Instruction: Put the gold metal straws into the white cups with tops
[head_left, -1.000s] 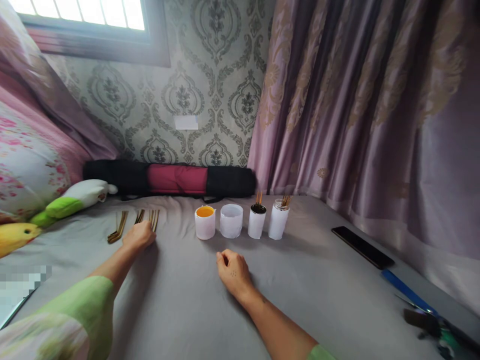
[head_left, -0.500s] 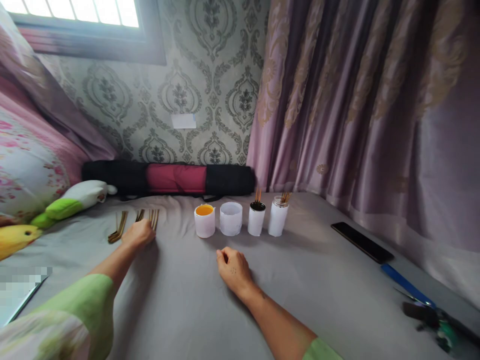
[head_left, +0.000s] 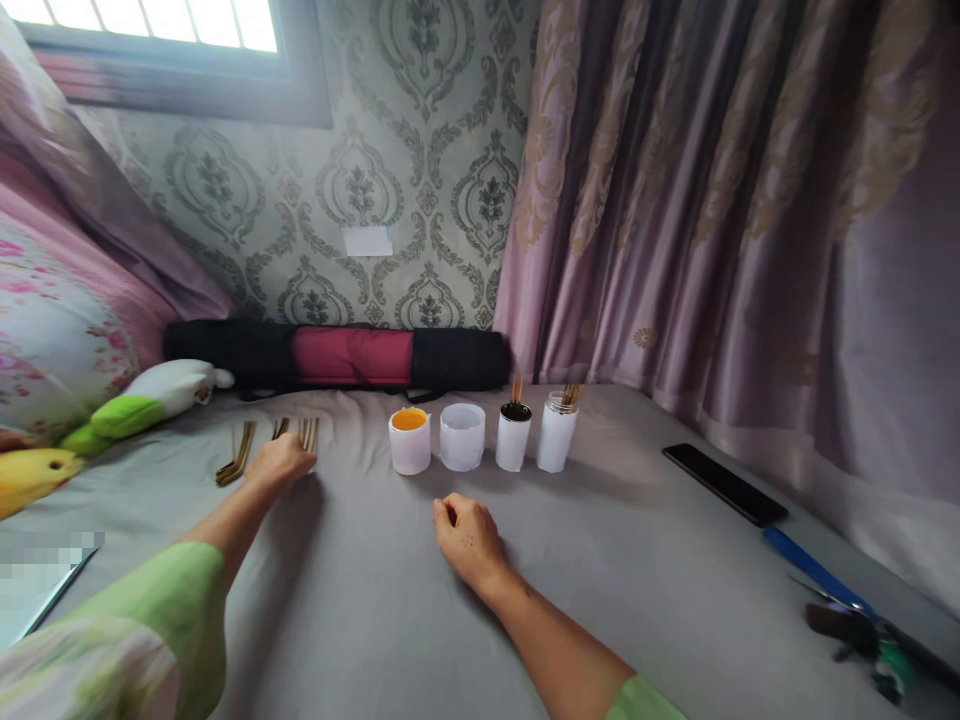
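Observation:
My left hand (head_left: 281,458) is closed, palm down, at the near ends of a small bundle of thin brown sticks (head_left: 308,432). Its fingertips are hidden, so what they hold cannot be made out. Two more bundles lie close by: bent-ended brown sticks (head_left: 238,455) to the left, and another bundle (head_left: 280,428) partly behind the hand. My right hand (head_left: 469,540) rests in a loose fist with nothing in it. Beyond it stand a white cup with orange inside (head_left: 409,452), a whitish cup (head_left: 462,445), a dark-mouthed white container (head_left: 513,445) and a white-wrapped jar (head_left: 556,445), the last two holding sticks.
A grey sheet (head_left: 360,600) covers the surface. A black and red roll (head_left: 352,358) lies along the wall. Plush toys (head_left: 157,392) and a tablet-like object (head_left: 45,590) are at the left; a phone (head_left: 724,485) and keys on a blue strap (head_left: 817,570) are at the right.
My left hand has shifted slightly to the right beside the stick bundle. My right hand and the containers have stayed put.

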